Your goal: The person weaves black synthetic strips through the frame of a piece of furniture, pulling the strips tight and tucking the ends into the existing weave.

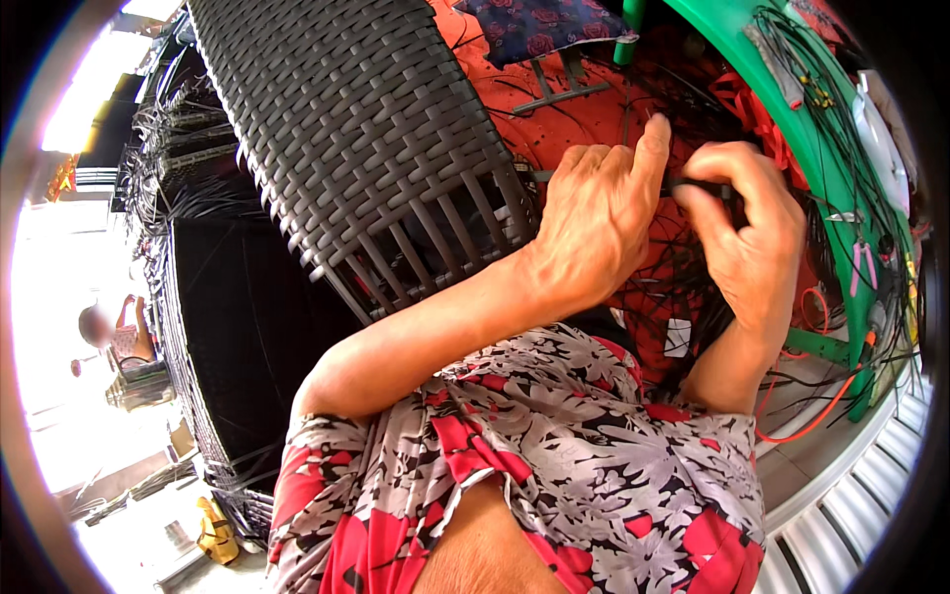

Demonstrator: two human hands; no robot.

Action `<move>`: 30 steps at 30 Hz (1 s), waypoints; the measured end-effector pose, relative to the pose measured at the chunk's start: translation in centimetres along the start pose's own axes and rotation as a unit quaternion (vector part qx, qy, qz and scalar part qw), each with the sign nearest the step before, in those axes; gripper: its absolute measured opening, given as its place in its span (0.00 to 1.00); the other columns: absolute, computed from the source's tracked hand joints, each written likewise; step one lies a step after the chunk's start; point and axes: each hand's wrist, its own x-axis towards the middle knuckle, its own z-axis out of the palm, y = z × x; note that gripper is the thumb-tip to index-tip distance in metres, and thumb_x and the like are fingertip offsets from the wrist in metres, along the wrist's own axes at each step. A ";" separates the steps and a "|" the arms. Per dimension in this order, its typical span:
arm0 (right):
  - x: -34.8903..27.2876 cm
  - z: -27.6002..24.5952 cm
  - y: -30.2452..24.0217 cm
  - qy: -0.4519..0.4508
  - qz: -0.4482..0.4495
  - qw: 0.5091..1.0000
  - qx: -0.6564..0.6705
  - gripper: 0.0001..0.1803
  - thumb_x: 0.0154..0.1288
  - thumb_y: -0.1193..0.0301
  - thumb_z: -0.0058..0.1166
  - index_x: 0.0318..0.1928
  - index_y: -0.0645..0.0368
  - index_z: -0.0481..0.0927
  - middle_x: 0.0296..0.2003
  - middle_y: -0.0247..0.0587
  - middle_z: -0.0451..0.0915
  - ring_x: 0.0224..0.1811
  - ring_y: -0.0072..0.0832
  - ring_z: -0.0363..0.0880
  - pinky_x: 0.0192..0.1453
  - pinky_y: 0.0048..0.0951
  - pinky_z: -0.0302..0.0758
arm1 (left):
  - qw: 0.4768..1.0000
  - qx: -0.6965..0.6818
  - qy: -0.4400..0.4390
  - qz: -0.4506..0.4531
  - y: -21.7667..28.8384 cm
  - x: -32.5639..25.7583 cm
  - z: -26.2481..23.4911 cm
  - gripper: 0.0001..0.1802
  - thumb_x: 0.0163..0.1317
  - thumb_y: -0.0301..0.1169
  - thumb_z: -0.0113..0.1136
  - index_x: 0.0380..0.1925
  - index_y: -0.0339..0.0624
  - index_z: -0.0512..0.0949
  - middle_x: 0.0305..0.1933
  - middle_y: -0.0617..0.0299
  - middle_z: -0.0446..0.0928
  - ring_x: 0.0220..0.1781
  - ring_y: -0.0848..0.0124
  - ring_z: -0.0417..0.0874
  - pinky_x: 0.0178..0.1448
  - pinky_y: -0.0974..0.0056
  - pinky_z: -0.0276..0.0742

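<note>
The person's left hand [594, 223] is raised in front of the chest, back of the hand toward the camera, forefinger pointing up and the other fingers curled inward. What those curled fingers press on is hidden behind the hand, so its grasp cannot be told. The right hand [757, 233] sits just beside it, fingers bent and pinched together on a thin black strand [705, 186] that runs across the gap between the two hands. The strand lies at the upper middle of the view, level with the left forefinger's base, and its left end goes out of sight behind the left hand.

Behind both hands is an orange-red flowered cloth [554, 109], with many loose black strands scattered over it. To the upper left stands a dark woven wicker panel [346, 129], its weave finished over most of the surface and its lower edge showing bare upright ribs. To the right a green plastic rim [792, 109] curves down the view, hung with wires; small pink-handled pliers [861, 262] rest near it. An orange cord [811, 421] loops below the right wrist. The person wears a red, grey and black flowered garment [554, 465]. Another person [114, 337] sits well apart at the far left.
</note>
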 end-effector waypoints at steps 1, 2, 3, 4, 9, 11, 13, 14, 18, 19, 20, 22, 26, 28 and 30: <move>-0.1 -0.3 -0.2 0.088 -0.041 0.993 -0.072 0.10 0.47 0.81 0.63 0.30 0.63 0.75 0.31 0.43 0.79 0.29 0.36 0.76 0.35 0.31 0.72 | 1.000 -0.022 0.004 -0.021 -0.3 0.1 0.5 0.19 0.58 0.22 0.56 0.49 0.33 0.66 0.28 0.48 0.74 0.32 0.49 0.77 0.37 0.51 0.70; -0.9 0.1 -0.1 0.181 -0.051 0.982 -0.034 0.07 0.52 0.81 0.62 0.30 0.63 0.76 0.27 0.42 0.78 0.28 0.29 0.75 0.35 0.29 0.72 | 0.998 -0.042 0.007 -0.040 -0.6 0.2 0.9 0.14 0.59 0.23 0.55 0.44 0.34 0.67 0.26 0.48 0.73 0.30 0.48 0.76 0.33 0.51 0.70; -3.2 0.5 -0.7 0.199 0.106 0.970 0.087 0.05 0.62 0.75 0.57 0.31 0.64 0.77 0.25 0.40 0.76 0.27 0.23 0.72 0.36 0.26 0.71 | 0.996 -0.063 0.011 -0.063 -0.8 0.3 1.1 0.10 0.60 0.24 0.55 0.40 0.36 0.68 0.23 0.48 0.72 0.28 0.47 0.76 0.30 0.51 0.69; -4.5 0.6 -0.4 0.065 0.165 0.967 0.185 0.09 0.66 0.70 0.52 0.31 0.64 0.77 0.25 0.39 0.76 0.27 0.22 0.71 0.35 0.25 0.70 | 0.993 -0.080 0.040 -0.073 -1.0 0.1 1.2 0.07 0.64 0.26 0.53 0.31 0.38 0.66 0.19 0.46 0.70 0.24 0.45 0.74 0.24 0.51 0.67; -6.0 4.0 2.3 -0.038 0.342 0.863 0.370 0.27 0.73 0.52 0.38 0.59 0.61 0.72 0.37 0.39 0.80 0.29 0.19 0.72 0.28 0.20 0.66 | 0.989 -0.102 0.000 -0.105 -0.3 -0.2 1.2 0.10 0.67 0.29 0.51 0.28 0.38 0.65 0.16 0.46 0.67 0.21 0.45 0.73 0.22 0.52 0.65; -4.2 3.0 3.8 0.067 0.246 0.835 0.488 0.31 0.72 0.50 0.38 0.62 0.62 0.67 0.49 0.46 0.79 0.28 0.19 0.71 0.24 0.17 0.65 | 0.987 -0.091 -0.029 -0.132 -0.4 -0.7 1.1 0.10 0.67 0.29 0.52 0.28 0.38 0.65 0.15 0.46 0.67 0.21 0.45 0.73 0.22 0.52 0.64; -3.3 0.9 5.9 0.094 0.173 0.788 0.583 0.32 0.71 0.52 0.42 0.64 0.65 0.64 0.56 0.54 0.73 0.27 0.18 0.69 0.22 0.14 0.62 | 0.983 -0.104 -0.035 -0.144 -0.8 -1.2 1.5 0.11 0.66 0.29 0.52 0.27 0.38 0.65 0.15 0.45 0.66 0.20 0.45 0.73 0.22 0.51 0.64; -2.9 0.1 7.2 0.130 0.147 0.778 0.597 0.31 0.70 0.54 0.45 0.63 0.66 0.65 0.57 0.55 0.72 0.26 0.18 0.69 0.22 0.14 0.63 | 0.983 -0.107 -0.038 -0.146 -0.8 -1.3 1.5 0.11 0.66 0.29 0.52 0.27 0.38 0.65 0.15 0.46 0.66 0.20 0.45 0.73 0.22 0.51 0.65; -0.5 -2.3 11.8 0.085 0.070 0.655 0.747 0.23 0.64 0.58 0.57 0.47 0.67 0.76 0.31 0.40 0.76 0.18 0.14 0.62 0.18 0.15 0.59 | 0.991 -0.049 -0.114 -0.044 -0.4 -1.3 2.0 0.11 0.68 0.33 0.50 0.34 0.35 0.68 0.19 0.46 0.69 0.25 0.48 0.76 0.29 0.53 0.71; 0.4 -2.3 11.9 0.053 0.091 0.642 0.759 0.21 0.63 0.59 0.58 0.43 0.67 0.77 0.24 0.34 0.73 0.15 0.14 0.59 0.17 0.16 0.56 | 0.987 -0.104 -0.106 -0.056 -0.3 -1.4 2.2 0.14 0.69 0.36 0.50 0.39 0.34 0.68 0.22 0.45 0.71 0.28 0.50 0.77 0.32 0.54 0.72; 2.1 -0.3 10.1 0.034 0.109 0.691 0.714 0.16 0.63 0.61 0.58 0.37 0.65 0.79 0.18 0.30 0.69 0.12 0.12 0.54 0.16 0.16 0.50 | 0.981 -0.151 -0.091 -0.080 -0.7 -1.9 2.4 0.17 0.69 0.39 0.49 0.43 0.33 0.67 0.26 0.45 0.73 0.31 0.52 0.79 0.35 0.55 0.73; 3.8 1.3 6.1 -0.022 0.223 0.858 0.462 0.11 0.61 0.65 0.57 0.29 0.60 0.81 0.15 0.26 0.68 0.13 0.12 0.56 0.17 0.16 0.48 | 0.931 -0.310 -0.068 -0.182 -0.3 -2.3 2.9 0.29 0.69 0.48 0.48 0.57 0.32 0.62 0.42 0.50 0.76 0.44 0.65 0.79 0.46 0.61 0.75; 3.7 2.5 2.8 -0.214 0.206 0.917 0.267 0.11 0.56 0.69 0.59 0.22 0.63 0.78 0.17 0.27 0.71 0.22 0.11 0.66 0.23 0.21 0.63 | 0.803 -0.524 0.014 -0.282 0.1 0.3 1.2 0.31 0.64 0.52 0.54 0.47 0.31 0.66 0.39 0.59 0.72 0.44 0.73 0.73 0.51 0.68 0.70; 2.5 3.2 3.2 -0.215 0.135 0.944 0.209 0.13 0.55 0.70 0.58 0.21 0.66 0.75 0.15 0.30 0.69 0.22 0.11 0.62 0.23 0.23 0.63 | 0.710 -0.612 0.042 -0.347 0.2 0.4 1.1 0.20 0.65 0.41 0.55 0.45 0.33 0.71 0.38 0.60 0.75 0.41 0.75 0.75 0.50 0.68 0.73; 2.3 2.8 1.8 -0.234 0.192 0.929 0.213 0.12 0.53 0.71 0.59 0.20 0.67 0.76 0.13 0.34 0.66 0.19 0.14 0.62 0.22 0.26 0.62 | 0.691 -0.595 0.057 -0.407 0.3 1.2 0.0 0.12 0.66 0.33 0.53 0.40 0.34 0.75 0.35 0.62 0.77 0.38 0.74 0.77 0.46 0.68 0.76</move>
